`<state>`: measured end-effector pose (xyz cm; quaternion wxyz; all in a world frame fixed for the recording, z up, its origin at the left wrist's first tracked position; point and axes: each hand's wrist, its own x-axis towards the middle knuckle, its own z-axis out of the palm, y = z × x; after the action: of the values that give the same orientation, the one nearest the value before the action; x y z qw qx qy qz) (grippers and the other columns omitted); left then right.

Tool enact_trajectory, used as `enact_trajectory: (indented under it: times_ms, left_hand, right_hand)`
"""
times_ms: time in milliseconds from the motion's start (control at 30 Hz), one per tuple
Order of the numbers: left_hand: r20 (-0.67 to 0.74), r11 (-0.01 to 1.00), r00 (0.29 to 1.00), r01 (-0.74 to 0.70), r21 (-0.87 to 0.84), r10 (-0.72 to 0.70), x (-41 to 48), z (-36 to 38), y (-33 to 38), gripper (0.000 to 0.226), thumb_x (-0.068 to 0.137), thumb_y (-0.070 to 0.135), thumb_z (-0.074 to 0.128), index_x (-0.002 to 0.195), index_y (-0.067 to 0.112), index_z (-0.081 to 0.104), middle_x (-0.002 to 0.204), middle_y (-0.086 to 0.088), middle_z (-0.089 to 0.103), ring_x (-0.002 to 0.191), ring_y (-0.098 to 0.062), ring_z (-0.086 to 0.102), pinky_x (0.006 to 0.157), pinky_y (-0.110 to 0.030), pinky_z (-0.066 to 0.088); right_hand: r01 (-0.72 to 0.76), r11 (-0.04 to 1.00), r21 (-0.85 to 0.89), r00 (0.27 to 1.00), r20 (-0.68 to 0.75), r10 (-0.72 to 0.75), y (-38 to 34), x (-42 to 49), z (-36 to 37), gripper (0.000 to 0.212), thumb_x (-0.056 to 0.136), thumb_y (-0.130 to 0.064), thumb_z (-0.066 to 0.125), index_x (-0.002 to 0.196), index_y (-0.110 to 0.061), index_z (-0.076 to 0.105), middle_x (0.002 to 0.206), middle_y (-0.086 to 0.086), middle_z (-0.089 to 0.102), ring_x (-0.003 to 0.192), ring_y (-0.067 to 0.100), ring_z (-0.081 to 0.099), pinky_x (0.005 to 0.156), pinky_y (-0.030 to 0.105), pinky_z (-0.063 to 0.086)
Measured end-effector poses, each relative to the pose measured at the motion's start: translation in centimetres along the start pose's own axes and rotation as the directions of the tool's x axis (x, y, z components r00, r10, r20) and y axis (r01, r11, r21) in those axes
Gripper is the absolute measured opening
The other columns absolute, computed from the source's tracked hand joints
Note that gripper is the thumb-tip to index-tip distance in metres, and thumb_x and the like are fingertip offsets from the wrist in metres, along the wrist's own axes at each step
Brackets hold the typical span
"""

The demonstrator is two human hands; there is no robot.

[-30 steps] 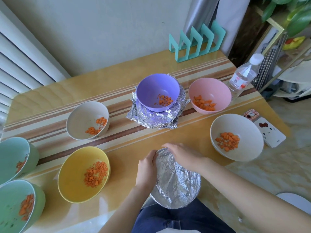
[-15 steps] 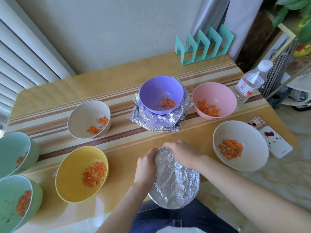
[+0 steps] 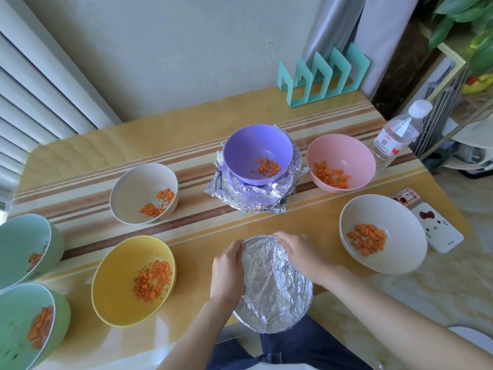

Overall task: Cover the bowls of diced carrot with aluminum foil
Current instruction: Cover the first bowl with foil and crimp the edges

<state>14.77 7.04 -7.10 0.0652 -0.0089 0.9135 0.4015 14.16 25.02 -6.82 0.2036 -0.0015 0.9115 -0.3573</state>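
Striped yellow table (image 3: 202, 236) carries a foil-covered bowl (image 3: 276, 287) at its near edge. The left hand (image 3: 226, 268) and right hand (image 3: 302, 249) curl round its far rim, gripping it. Left of it sits a yellow bowl (image 3: 114, 284), right a white bowl (image 3: 400, 236), and beyond a purple bowl (image 3: 253, 145) on foil sheets (image 3: 245, 198).

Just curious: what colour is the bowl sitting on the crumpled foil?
That bowl is purple, seen best in the head view.

Seven open bowls (image 3: 114, 295), one foil-covered bowl (image 3: 274, 287), one bottle (image 3: 394, 134), one rack (image 3: 324, 73)
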Motion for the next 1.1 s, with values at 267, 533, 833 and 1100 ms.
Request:
enact_trajectory:
  times_ms: [267, 533, 833, 1100]
  left_hand:
    - [-0.035, 1.000, 0.999, 0.001, -0.007, -0.002, -0.4, 0.2, -0.1, 0.020, 0.097, 0.012, 0.045, 0.091, 0.015, 0.064, 0.070, 0.006, 0.060, 0.064, -0.019, 0.050, 0.058, -0.020, 0.030]
    - [0.096, 0.985, 0.995, 0.040, -0.171, -0.024, 0.4, -0.1, 0.2, 0.031, 0.099, 0.027, 0.039, 0.123, 0.019, 0.057, 0.112, 0.011, 0.060, 0.106, -0.005, 0.053, 0.085, -0.013, 0.036]
    - [0.353, 0.746, 0.843, 0.529, -0.404, -0.407, 1.9, -1.4, -0.4, 0.021, 0.095, 0.026, 0.052, 0.102, 0.011, 0.065, 0.092, -0.004, 0.068, 0.078, -0.013, 0.061, 0.067, -0.018, 0.046]
    - [0.412, 0.723, 0.820, 0.556, -0.411, -0.397, 3.3, -1.1, 0.6, 0.019, 0.091, 0.025, 0.058, 0.097, 0.009, 0.068, 0.083, -0.005, 0.067, 0.070, -0.013, 0.058, 0.062, -0.020, 0.045]
  right_hand:
    - [0.044, 0.993, -0.111, 0.998, 0.059, -0.037, -0.6, 0.8, -0.1, 0.032, 0.102, -0.013, 0.034, 0.130, -0.014, 0.049, 0.111, 0.011, 0.064, 0.073, 0.009, 0.056, 0.061, 0.022, 0.044]
    - [0.122, 0.987, -0.108, 0.992, 0.035, -0.119, 0.2, 0.3, 0.0, 0.046, 0.094, 0.005, 0.040, 0.129, -0.024, 0.051, 0.113, 0.008, 0.066, 0.093, 0.018, 0.063, 0.073, 0.032, 0.052]
    - [0.093, 0.994, -0.065, 0.995, 0.053, -0.089, 0.1, -0.4, -0.9, 0.043, 0.099, 0.001, 0.036, 0.136, -0.017, 0.046, 0.124, 0.009, 0.062, 0.062, -0.022, 0.050, 0.052, 0.003, 0.037]
    - [0.154, 0.986, -0.068, 0.987, 0.062, -0.150, 0.6, 0.3, -0.3, 0.042, 0.098, 0.001, 0.038, 0.132, -0.021, 0.051, 0.119, 0.003, 0.064, 0.103, 0.014, 0.060, 0.061, 0.005, 0.034]
